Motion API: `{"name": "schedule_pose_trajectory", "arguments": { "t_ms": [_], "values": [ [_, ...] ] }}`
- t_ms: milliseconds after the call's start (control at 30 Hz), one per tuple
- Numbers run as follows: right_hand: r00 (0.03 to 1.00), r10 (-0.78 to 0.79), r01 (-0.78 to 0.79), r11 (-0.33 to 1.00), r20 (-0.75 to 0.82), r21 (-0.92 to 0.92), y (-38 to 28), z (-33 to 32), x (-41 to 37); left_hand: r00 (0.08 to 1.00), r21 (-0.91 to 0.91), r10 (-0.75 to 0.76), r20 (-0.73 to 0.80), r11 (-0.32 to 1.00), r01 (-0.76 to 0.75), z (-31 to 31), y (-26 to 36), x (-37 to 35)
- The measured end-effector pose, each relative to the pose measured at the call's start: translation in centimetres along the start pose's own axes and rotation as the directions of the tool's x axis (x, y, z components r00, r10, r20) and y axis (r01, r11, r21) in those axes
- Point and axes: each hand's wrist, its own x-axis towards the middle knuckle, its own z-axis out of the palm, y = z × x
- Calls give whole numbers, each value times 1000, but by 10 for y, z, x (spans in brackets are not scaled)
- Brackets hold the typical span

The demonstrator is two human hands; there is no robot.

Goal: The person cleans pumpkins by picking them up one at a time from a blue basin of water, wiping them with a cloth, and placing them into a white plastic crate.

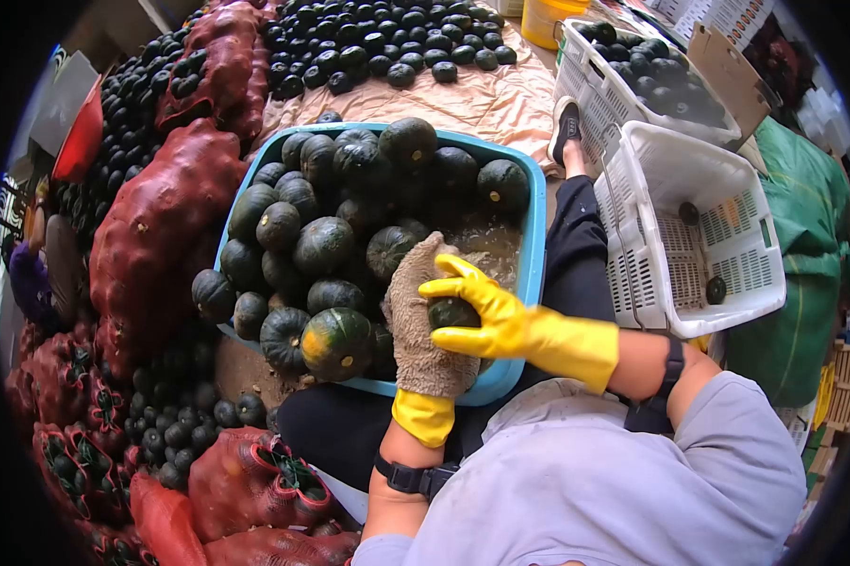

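A small dark green pumpkin (453, 313) is held between my two hands over the front right part of a blue tub (535, 236). My left hand (427, 325), in a yellow glove with a brown cloth mitt over it, presses on the pumpkin's left side; its fingers are hidden by the mitt. My right hand (477, 307), in a yellow rubber glove, curls round the pumpkin from the right. Many green pumpkins are heaped in the tub, one with an orange patch (336, 343) at the front. Murky water (491, 247) shows at the tub's right side.
Red mesh sacks (166, 226) and loose pumpkins lie to the left. A white crate (717, 236) on the right holds a few small pumpkins; a fuller crate (576, 80) stands behind it. More pumpkins (378, 47) cover a sheet at the back. Another person (33, 274) is at the far left.
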Motion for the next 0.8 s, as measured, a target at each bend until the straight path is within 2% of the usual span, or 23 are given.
{"name": "schedule_pose_trajectory", "arguments": {
  "t_ms": [33, 100, 133, 167, 200, 233, 267, 333, 367, 400, 433, 467, 500, 533, 567, 600, 633, 667, 700, 733, 767, 800],
  "values": [
    [980, -139, 120, 983, -139, -140, 8, 20, -3, 1000, 1, -3, 1, 1000, 3, 3, 0, 0],
    [938, -162, 119, 981, -307, -155, 32, 24, 26, 1000, 27, -8, -18, 1000, 9, 9, 2, 0],
    [919, 52, -48, 999, -391, 20, 41, 18, 46, 999, 35, -3, -33, 999, 4, 12, 5, -1],
    [860, 272, -196, 957, -432, 212, 45, 16, 57, 999, 43, 12, -44, 999, -10, 11, 7, -1],
    [865, 160, -147, 987, -476, 66, 43, 17, 49, 998, 62, 45, -42, 997, -42, 6, 8, 0],
    [926, -60, 75, 997, -372, 26, 37, 23, 29, 997, 97, 80, -16, 992, -78, 0, 10, 2],
    [957, -144, 139, 990, -252, -39, 12, 25, 5, 995, 147, 100, 26, 984, -103, -7, 10, 1],
    [962, -271, 268, 960, -27, -85, -5, 19, -14, 992, 345, -24, 122, 938, -20, -2, 8, -5],
    [937, -333, 325, 942, -105, -84, 19, 18, 2, 984, 445, -80, 158, 895, 1, 0, 6, -5],
    [931, -235, 202, 969, -280, -141, 39, 18, 25, 973, 542, -134, 187, 840, 12, 2, 4, -3],
    [881, -135, 64, 984, -453, -169, 55, 21, 38, 949, 534, -237, 206, 840, 94, 6, 5, -6],
    [863, -15, -70, 986, -505, -149, 53, 23, 41, 914, 531, -338, 224, 829, 177, 9, 5, -10],
    [904, -210, 165, 975, -374, -149, 53, 22, 31, 951, 448, -250, 184, 882, 145, 4, 3, -10],
    [947, -267, 252, 963, -178, -98, 39, 14, 25, 977, 366, -157, 142, 926, 96, 0, 1, -11],
    [951, -309, 309, 951, 26, -23, 21, 7, 11, 993, 289, -64, 98, 957, 33, -4, -2, -12],
    [943, -279, 266, 960, 183, 92, 22, -12, 27, 989, 267, -76, 129, 963, 40, -8, 4, -7],
    [970, -48, 1, 981, 240, 194, 15, -25, 39, 987, 244, -68, 149, 969, 30, -9, 6, 0],
    [989, -54, 37, 991, 136, 125, 33, -17, 44, 970, 318, -189, 150, 938, 134, -10, 1, -1],
    [987, -162, 160, 982, -15, -96, 27, 3, 38, 977, 317, -140, 161, 945, 83, -10, -1, 2],
    [950, -265, 197, 920, -165, -339, 22, 23, 31, 980, 314, -99, 175, 949, 40, -10, -3, 3],
    [917, -271, 135, 902, -294, -410, 3, 37, 18, 978, 313, -69, 194, 950, 5, -10, -5, 1],
    [945, -251, 187, 940, -208, -285, 1, 34, 13, 975, 313, -42, 217, 949, -29, -13, -6, -3]
  ]
}}
